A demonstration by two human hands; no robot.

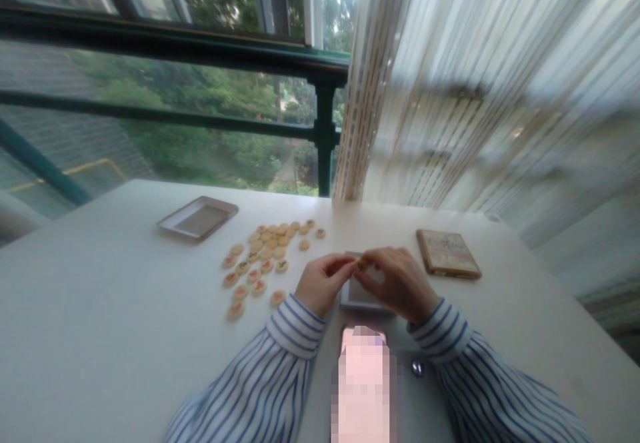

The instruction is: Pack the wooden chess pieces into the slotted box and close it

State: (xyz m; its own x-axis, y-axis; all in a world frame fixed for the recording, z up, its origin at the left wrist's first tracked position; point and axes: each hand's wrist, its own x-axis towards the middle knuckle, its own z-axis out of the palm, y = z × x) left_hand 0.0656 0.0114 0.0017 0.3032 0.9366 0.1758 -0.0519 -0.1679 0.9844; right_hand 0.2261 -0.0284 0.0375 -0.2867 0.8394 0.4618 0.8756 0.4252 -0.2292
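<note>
A small round wooden xiangqi piece (361, 265) with a dark mark is pinched between the fingertips of both hands. My left hand (320, 284) is closed, its thumb and fingers meeting at the piece's left side. From the right, my right hand (404, 282) grips it with thumb and forefinger. Beneath the hands lies a shallow white open box (365, 298), partly hidden by my right hand. To the left, many more xiangqi pieces (265, 254) are spread loosely on the table, some with red characters, some dark, others plain side up.
An open shallow tray (196, 220) lies at the white table's (125, 276) back left. At the right sits a flat brown box with a printed cover (449, 254). A blurred-out phone-like object (364, 383) and a small shiny object (417, 368) lie in front. String curtains (450, 96) hang behind.
</note>
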